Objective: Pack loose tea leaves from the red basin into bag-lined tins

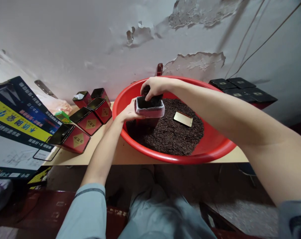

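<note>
My left hand [129, 112] grips a small red tin [152, 113] from its left side, above the left part of a big red basin [175, 160]. A pale plastic liner is folded over the tin's rim. Over its open mouth, my right hand [155, 87] is closed around a clump of loose dark tea leaves [146, 90], palm down with fingers curled. More of the same dark leaves [175, 139] cover the basin's floor. On top of them lies a gold rectangular lid [183, 119], right of the tin.
Several red tins with black tops [90, 123] stand left of the basin on the wooden table [103, 156]. More black-topped tins [240, 89] sit at the right. A printed cardboard box [18, 126] stands far left. Behind is a peeling wall [90, 39].
</note>
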`<action>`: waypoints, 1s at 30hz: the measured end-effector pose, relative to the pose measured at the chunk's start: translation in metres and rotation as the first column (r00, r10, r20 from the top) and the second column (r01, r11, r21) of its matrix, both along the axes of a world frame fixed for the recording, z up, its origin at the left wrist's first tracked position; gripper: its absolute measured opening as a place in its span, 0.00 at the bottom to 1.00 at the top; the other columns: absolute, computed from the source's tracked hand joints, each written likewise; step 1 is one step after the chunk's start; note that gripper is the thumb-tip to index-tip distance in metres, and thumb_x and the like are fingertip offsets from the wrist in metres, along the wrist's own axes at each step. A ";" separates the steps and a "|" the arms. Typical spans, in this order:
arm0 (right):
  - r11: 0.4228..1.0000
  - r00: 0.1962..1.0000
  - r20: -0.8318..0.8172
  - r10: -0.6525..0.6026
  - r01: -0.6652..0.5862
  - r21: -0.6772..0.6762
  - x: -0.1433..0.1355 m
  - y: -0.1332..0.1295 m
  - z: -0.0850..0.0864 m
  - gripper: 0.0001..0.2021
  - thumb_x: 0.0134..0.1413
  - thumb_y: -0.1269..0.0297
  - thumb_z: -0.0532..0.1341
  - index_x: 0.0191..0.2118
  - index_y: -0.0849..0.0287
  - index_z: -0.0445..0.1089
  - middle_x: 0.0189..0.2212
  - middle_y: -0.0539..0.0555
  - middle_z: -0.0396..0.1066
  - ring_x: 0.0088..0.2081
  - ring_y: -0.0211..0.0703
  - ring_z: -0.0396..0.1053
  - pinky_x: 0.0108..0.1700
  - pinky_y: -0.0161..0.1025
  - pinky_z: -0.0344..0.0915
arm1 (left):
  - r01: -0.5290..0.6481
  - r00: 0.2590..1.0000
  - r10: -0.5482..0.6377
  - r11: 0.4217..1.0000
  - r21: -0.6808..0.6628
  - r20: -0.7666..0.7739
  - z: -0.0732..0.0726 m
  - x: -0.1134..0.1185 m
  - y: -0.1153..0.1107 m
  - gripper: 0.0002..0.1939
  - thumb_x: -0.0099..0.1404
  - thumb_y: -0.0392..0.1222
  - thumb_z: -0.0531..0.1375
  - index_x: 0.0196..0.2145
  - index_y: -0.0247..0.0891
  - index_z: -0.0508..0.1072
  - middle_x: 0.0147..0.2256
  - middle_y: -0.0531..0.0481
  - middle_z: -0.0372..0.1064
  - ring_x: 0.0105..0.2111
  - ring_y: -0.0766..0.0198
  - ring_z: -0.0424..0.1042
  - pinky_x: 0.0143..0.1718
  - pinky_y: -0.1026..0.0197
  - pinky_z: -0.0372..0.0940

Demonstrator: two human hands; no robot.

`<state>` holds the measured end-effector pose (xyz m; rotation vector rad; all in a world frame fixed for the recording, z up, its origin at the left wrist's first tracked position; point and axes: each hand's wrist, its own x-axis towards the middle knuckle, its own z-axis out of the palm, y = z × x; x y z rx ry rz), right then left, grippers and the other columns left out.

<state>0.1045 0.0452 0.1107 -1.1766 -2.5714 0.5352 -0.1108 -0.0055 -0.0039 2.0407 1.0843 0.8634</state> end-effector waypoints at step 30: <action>0.804 0.926 0.375 0.037 0.196 -0.562 0.093 -0.098 -0.080 0.29 0.48 0.47 0.76 0.52 0.59 0.82 0.43 0.63 0.81 0.41 0.55 0.79 0.36 0.42 0.77 | 0.015 0.998 -0.019 0.997 0.069 0.055 -0.016 -0.002 0.015 0.64 0.35 0.53 0.81 0.66 0.38 0.57 0.62 0.34 0.65 0.69 0.30 0.60 0.74 0.33 0.49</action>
